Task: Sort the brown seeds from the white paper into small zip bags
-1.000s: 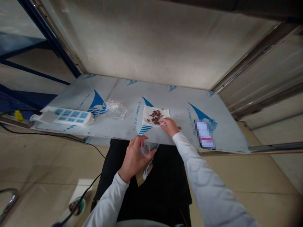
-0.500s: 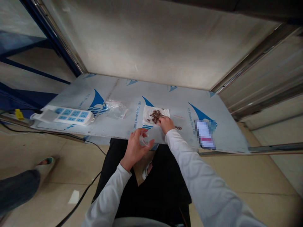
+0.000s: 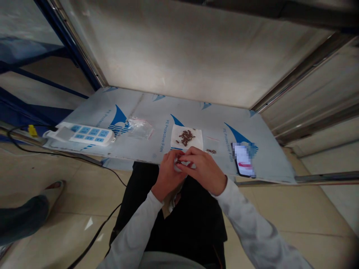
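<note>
My left hand is closed around a small clear plastic bag, held at the table's front edge above my lap. My right hand meets it there, thumb and fingers pinched at the bag's mouth. Something small and dark brown shows at those fingertips, partly hidden by the fingers. Just beyond both hands, a heap of small brown elongated pieces lies on a white square sheet. A few similar pieces sit on the table to the right of the sheet.
The table is covered in printed protective film. Clear plastic bags and a white power strip lie on the left, a phone on the right. A black cable hangs off the front edge. Another person's leg shows at lower left.
My right hand has moved from the brown heap toward me, to the bag in my left hand. The left fingers have closed in more around the bag.
</note>
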